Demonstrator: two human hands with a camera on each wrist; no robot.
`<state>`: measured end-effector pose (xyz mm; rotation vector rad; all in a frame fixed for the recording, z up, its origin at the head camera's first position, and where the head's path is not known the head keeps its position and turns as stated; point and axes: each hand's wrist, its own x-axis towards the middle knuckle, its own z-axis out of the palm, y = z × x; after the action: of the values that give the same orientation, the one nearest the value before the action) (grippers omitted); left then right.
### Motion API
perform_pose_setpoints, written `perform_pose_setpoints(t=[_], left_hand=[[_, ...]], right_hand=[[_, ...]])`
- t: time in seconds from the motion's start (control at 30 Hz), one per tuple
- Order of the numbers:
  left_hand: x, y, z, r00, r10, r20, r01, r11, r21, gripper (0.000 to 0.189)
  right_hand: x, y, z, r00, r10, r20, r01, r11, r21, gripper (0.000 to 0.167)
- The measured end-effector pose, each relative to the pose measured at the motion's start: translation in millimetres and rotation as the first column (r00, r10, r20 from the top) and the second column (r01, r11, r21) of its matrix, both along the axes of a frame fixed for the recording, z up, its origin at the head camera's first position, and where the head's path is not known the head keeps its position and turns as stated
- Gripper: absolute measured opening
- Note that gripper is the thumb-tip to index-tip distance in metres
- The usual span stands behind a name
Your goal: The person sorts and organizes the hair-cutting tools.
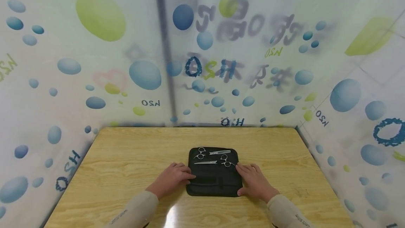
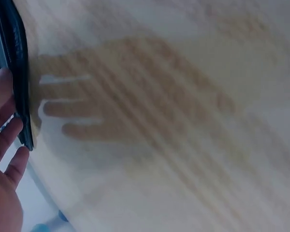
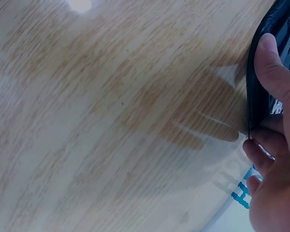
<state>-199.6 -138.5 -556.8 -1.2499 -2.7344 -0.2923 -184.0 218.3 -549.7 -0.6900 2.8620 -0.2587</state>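
A black tool case (image 1: 229,177) lies open-faced on the wooden table in the head view. Two pairs of silver hairdressing scissors are set in its upper half: one pair (image 1: 205,162) with plain blades and thinning scissors (image 1: 220,152) with a toothed blade. Against the case's left edge rests my left hand (image 1: 174,178), its thumb reaching over the rim. My right hand (image 1: 255,182) touches the right edge, thumb near the front corner and fingers farther back. Both wrist views show fingertips right at the case's edge (image 2: 20,63), (image 3: 253,72).
The wooden table (image 1: 126,157) has a glossy surface with a bright reflection near its front. Behind it and along both sides hangs a pale curtain (image 1: 202,112) printed with blue and green spots and lettering.
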Motion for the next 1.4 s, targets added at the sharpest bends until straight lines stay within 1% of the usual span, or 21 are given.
perform_pose_setpoints(t=[0.07, 0.13, 0.2, 0.27, 0.33, 0.47, 0.6, 0.67, 0.8, 0.87, 0.93, 1.03, 1.1, 1.23, 1.3, 1.4], left_hand=[[0.6, 1.3, -2.2, 1.000, 0.011, -0.011, -0.011, 1.000, 0.015, 0.025], [1.7, 2.8, -4.5, 0.999, 0.024, -0.037, -0.023, 0.999, 0.035, 0.025], [3.0, 5.4, -6.9, 0.998, 0.047, -0.050, -0.044, 0.997, 0.056, 0.023], [4.9, 8.8, -8.9, 0.996, 0.080, -0.038, -0.077, 0.994, 0.072, 0.022], [7.6, 12.8, -10.0, 0.992, 0.128, -0.007, -0.127, 0.990, 0.068, 0.022], [14.3, 21.9, -9.1, 0.977, 0.206, 0.045, -0.208, 0.977, 0.041, 0.025], [19.7, 28.5, -6.9, 0.964, 0.259, 0.068, -0.261, 0.965, 0.023, 0.028], [21.1, 30.3, -7.8, 0.954, 0.288, 0.088, -0.291, 0.956, 0.024, 0.030], [24.1, 32.0, -9.7, 0.932, 0.335, 0.138, -0.347, 0.936, 0.068, 0.035], [25.2, 32.8, -10.3, 0.924, 0.354, 0.148, -0.370, 0.924, 0.101, 0.037], [26.3, 33.6, -10.9, 0.921, 0.364, 0.141, -0.381, 0.916, 0.123, 0.036], [26.6, 34.6, -11.0, 0.920, 0.370, 0.129, -0.385, 0.913, 0.132, 0.034], [25.8, 34.6, -10.4, 0.923, 0.365, 0.126, -0.380, 0.917, 0.125, 0.032], [24.1, 32.5, -8.2, 0.924, 0.352, 0.147, -0.367, 0.926, 0.091, 0.023], [23.7, 31.2, -7.0, 0.926, 0.341, 0.162, -0.357, 0.931, 0.079, 0.026], [22.6, 30.4, -5.2, 0.931, 0.326, 0.161, -0.339, 0.939, 0.057, 0.031]], right_hand=[[0.2, 0, 0.8, 1.000, 0.000, -0.001, 0.000, 1.000, -0.004, 0.093], [0.6, 0, 1.4, 1.000, 0.003, -0.004, -0.003, 1.000, -0.005, 0.093], [1.0, 0, 1.9, 1.000, 0.005, -0.006, -0.005, 1.000, -0.006, 0.094], [0.9, 0, 1.8, 1.000, 0.005, -0.009, -0.005, 1.000, -0.004, 0.094], [0.7, 0, 1.8, 1.000, 0.005, -0.011, -0.005, 1.000, -0.001, 0.094], [0.7, 2, -0.1, 1.000, -0.004, -0.012, 0.004, 1.000, -0.001, 0.094], [1.5, 4, -2.2, 1.000, -0.007, -0.015, 0.007, 1.000, -0.001, 0.093], [1.6, 4, -2.3, 1.000, -0.006, -0.015, 0.006, 1.000, -0.002, 0.094], [0.5, 3, -1.5, 1.000, -0.006, 0.000, 0.006, 1.000, -0.007, 0.094], [-0.2, 3, -1.3, 1.000, -0.005, 0.005, 0.005, 1.000, -0.005, 0.094], [-0.8, 2, -1.1, 1.000, -0.001, 0.003, 0.001, 1.000, -0.008, 0.094], [-0.5, 1, -1.0, 1.000, -0.004, -0.003, 0.004, 1.000, -0.006, 0.094], [-0.3, 1, -0.8, 1.000, -0.013, -0.006, 0.012, 1.000, -0.005, 0.093], [0.8, 0, -0.1, 1.000, -0.020, 0.002, 0.020, 1.000, -0.008, 0.092], [1.5, -1, 0.6, 1.000, -0.021, 0.008, 0.021, 1.000, -0.009, 0.092], [1.7, -2, 0.9, 1.000, -0.028, 0.008, 0.028, 1.000, -0.008, 0.091]])
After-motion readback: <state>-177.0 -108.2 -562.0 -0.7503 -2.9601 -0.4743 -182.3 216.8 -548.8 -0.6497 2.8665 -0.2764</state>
